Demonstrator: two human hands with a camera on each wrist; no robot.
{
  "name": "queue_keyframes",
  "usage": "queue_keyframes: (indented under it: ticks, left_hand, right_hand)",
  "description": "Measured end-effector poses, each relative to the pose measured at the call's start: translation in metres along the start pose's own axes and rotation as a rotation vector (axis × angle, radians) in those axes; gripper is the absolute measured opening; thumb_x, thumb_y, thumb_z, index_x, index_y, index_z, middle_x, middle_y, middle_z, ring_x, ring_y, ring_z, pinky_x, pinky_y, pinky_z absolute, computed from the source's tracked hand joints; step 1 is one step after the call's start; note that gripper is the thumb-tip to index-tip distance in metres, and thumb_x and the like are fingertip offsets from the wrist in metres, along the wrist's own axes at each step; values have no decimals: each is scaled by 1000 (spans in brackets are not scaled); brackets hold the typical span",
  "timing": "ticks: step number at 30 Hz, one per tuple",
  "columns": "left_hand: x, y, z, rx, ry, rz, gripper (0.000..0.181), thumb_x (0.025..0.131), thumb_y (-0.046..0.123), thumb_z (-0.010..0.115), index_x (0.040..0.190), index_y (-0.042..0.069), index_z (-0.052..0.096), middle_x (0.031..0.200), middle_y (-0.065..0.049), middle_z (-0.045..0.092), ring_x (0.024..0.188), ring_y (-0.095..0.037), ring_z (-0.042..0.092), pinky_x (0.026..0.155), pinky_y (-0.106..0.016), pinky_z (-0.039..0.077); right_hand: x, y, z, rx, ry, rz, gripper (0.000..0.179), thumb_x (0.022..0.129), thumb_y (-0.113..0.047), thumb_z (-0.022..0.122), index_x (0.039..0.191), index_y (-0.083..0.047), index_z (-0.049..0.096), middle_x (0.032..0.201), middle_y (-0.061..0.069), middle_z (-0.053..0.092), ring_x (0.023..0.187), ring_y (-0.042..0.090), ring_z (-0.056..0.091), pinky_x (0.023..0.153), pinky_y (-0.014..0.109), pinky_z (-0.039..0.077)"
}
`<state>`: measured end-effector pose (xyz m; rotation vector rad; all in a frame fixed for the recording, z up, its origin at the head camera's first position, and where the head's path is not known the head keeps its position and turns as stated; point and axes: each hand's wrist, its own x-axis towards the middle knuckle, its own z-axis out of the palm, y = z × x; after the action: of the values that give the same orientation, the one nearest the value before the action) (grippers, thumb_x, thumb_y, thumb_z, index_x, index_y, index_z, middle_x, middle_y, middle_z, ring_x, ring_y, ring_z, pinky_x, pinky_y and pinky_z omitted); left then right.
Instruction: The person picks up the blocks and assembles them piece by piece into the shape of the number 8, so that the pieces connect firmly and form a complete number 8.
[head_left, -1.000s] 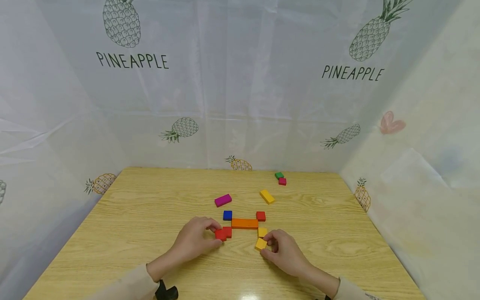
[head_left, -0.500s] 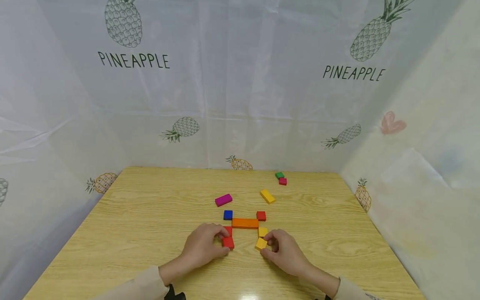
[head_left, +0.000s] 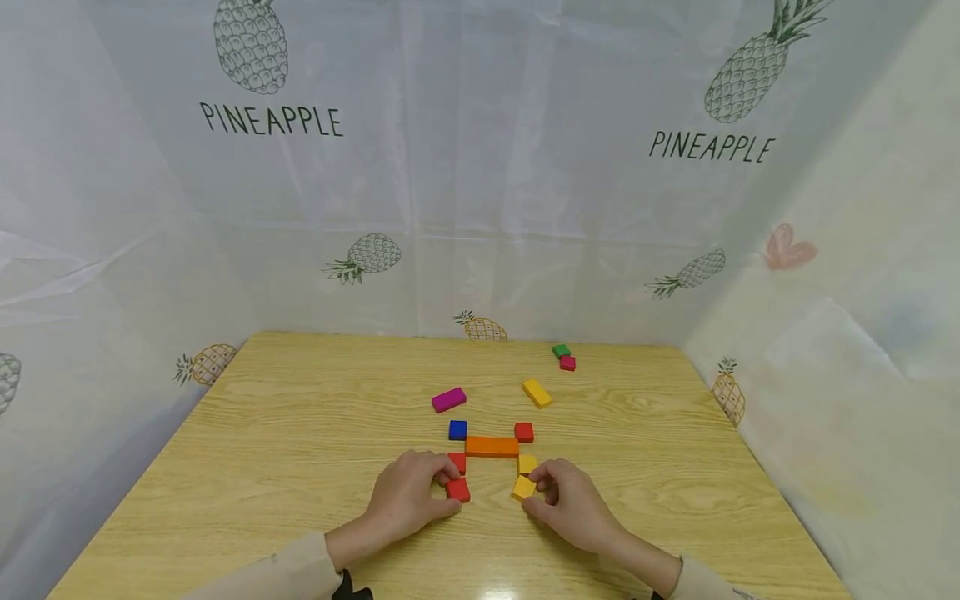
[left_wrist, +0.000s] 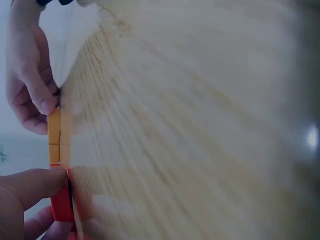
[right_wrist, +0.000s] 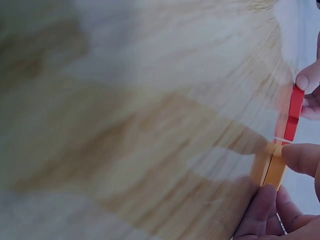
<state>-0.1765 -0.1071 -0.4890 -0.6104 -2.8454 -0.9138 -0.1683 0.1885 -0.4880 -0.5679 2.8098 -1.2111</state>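
Observation:
My left hand (head_left: 408, 493) pinches a small red block (head_left: 458, 490) between thumb and fingers on the table. Just behind it lies a second red block (head_left: 457, 462), partly covered by the fingertips. On the other side, my right hand (head_left: 572, 504) pinches a yellow block (head_left: 524, 488), turned a little askew, close in front of another yellow block (head_left: 528, 464). An orange bar (head_left: 492, 447) lies crosswise between the two rows. At its far corners are a blue block (head_left: 458, 430) and a red square block (head_left: 524, 432). In the left wrist view the thumb presses the red block (left_wrist: 61, 202).
Farther back lie a magenta block (head_left: 449, 400) and a longer yellow block (head_left: 537, 392). A green block (head_left: 561, 352) and a crimson block (head_left: 567, 363) touch near the table's rear edge. A pineapple-printed sheet (head_left: 465, 167) hangs behind the wooden table (head_left: 300, 417).
My left hand has carried its red block right and toward me, from beside the other red block to in front of it. The right hand stays with its yellow block.

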Motion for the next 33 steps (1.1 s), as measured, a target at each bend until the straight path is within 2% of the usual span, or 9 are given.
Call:
queue_keyframes:
  ticks: [8, 33]
  left_hand:
    - [1, -2, 1, 6, -17, -9, 32, 75, 36, 97, 96, 29, 74, 85, 19, 66, 82, -7, 54, 67, -27, 42]
    - [3, 3, 2, 23, 38, 15, 30, 75, 30, 97, 92, 25, 73, 83, 14, 70, 72, -3, 57, 58, -24, 42]
  right_hand:
    - [0, -2, 0, 6, 4, -17, 27, 91, -16, 85, 108, -5, 68, 96, 4, 62, 78, 8, 55, 68, 22, 50]
    - [-1, -1, -1, 10, 0, -5, 27, 91, -16, 86, 109, -5, 68, 96, 3, 62, 79, 9, 56, 68, 22, 50]
